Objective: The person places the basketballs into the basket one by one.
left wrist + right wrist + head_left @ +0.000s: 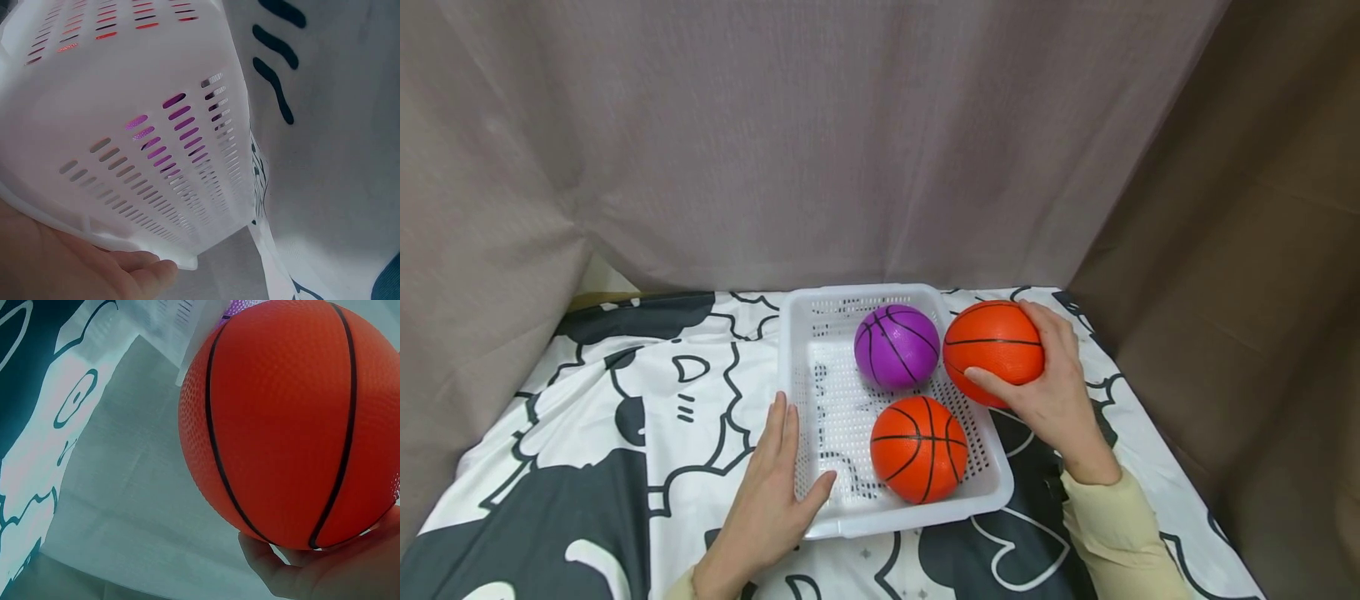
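Note:
In the head view, my right hand [1054, 392] grips an orange toy basketball [992, 343], thumb on the near side and fingers round its right. That ball overlaps the right rim of a white plastic basket [850, 527]. It fills much of the right wrist view, with fingers [269, 565] curled under it. Inside the basket lie a purple ball [897, 346] at the back and another orange ball [919, 450] at the front right. My left hand [775, 487] rests along the basket's left rim, fingers straight and thumb apart. Purple shows through the slotted basket wall [50, 137] in the left wrist view.
Under the basket spreads a black and white patterned cloth [692, 442]. A grey-brown curtain [820, 150] hangs behind it, and a darker brown curtain [1247, 275] hangs along the right side.

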Demonstrator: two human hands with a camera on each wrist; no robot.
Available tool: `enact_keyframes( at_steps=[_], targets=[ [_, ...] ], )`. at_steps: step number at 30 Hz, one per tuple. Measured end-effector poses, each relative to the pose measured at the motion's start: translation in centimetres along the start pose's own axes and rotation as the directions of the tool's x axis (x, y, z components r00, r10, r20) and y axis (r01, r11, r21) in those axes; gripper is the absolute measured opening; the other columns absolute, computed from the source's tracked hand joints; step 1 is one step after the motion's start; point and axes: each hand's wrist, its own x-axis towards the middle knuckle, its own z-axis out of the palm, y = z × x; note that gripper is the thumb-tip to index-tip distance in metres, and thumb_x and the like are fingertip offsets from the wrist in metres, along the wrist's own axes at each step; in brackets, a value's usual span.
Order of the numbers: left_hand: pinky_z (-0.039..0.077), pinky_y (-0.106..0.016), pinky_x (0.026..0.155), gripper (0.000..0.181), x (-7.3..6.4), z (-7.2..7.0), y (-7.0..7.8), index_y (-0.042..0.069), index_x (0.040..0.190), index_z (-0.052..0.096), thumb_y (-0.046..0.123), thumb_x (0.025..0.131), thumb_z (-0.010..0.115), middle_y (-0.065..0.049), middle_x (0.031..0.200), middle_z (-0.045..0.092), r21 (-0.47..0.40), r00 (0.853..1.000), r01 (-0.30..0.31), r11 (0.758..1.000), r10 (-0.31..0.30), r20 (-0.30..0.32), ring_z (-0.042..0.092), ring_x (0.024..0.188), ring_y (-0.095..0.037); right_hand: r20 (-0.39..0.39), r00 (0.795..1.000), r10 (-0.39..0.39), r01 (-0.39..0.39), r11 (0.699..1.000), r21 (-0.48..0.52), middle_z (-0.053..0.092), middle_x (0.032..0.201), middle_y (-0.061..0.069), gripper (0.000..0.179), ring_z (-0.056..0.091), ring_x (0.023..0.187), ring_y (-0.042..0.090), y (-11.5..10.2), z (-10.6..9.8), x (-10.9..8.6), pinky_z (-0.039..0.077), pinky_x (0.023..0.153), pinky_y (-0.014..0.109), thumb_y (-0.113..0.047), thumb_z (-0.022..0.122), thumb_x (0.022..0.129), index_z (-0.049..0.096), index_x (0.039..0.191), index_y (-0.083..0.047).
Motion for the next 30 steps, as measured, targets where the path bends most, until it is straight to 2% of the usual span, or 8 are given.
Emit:
enact_keyframes(
  at_steps=[11, 25, 30],
  targets=[
    [0.022, -0.052, 0.113, 0.091, 0.1, 0.0, -0.1, -0.004, 0.152, 0.019, 0.041, 0.09, 0.066, -0.011, 0.163, 0.0, -0.001, 1.0, -0.005, 1.0, 0.005, 0.002, 0.012, 0.147, -0.03, 0.026, 0.999, -0.023, 0.022, 0.998, 0.057, 0.031, 0.149, 0.002, 0.094, 0.041, 0.125, 0.032, -0.5, 0.5, -0.3, 0.05, 0.082, 0.062, -0.041, 0.085, 0.071, 0.035, 0.15, -0.031],
    [0.022, -0.052, 0.113, 0.091, 0.1, -0.1, 0.1, -0.004, 0.152, 0.02, 0.04, 0.089, 0.067, -0.013, 0.163, 0.002, 0.007, 1.0, 0.014, 1.0, -0.014, 0.012, 0.011, 0.147, -0.028, 0.042, 0.996, -0.078, 0.076, 0.997, 0.032, 0.03, 0.15, 0.002, 0.095, 0.043, 0.125, 0.032, -1.3, 1.4, -0.3, 0.05, 0.083, 0.062, -0.042, 0.087, 0.068, 0.036, 0.148, -0.033],
    [0.022, -0.051, 0.114, 0.091, 0.1, -0.2, 0.2, -0.003, 0.153, 0.019, 0.042, 0.089, 0.066, -0.012, 0.163, 0.002, 0.007, 0.999, 0.028, 1.0, -0.028, 0.026, 0.011, 0.147, -0.027, 0.09, 0.992, -0.084, 0.077, 0.995, 0.071, 0.029, 0.15, 0.001, 0.095, 0.045, 0.122, 0.03, -1.8, 2.4, -0.3, 0.05, 0.084, 0.06, -0.045, 0.086, 0.069, 0.035, 0.148, -0.035]
  ],
)
